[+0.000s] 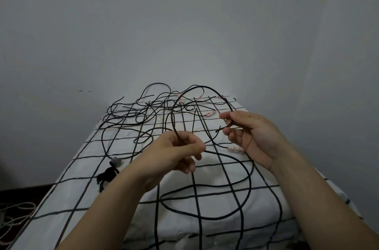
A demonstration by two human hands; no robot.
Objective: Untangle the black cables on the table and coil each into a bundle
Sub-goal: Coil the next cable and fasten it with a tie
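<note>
Nearby, grey plug (pixel 115 161) beside black cables (pixel 123 116)

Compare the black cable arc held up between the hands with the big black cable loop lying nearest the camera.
Pose: the raised black cable arc stands in the air; the flat black cable loop lies on the white gridded cloth.
Hold: left hand and right hand grip the arc's ends; no hand grips the loop's curve.
Both are thin black cable.
</note>
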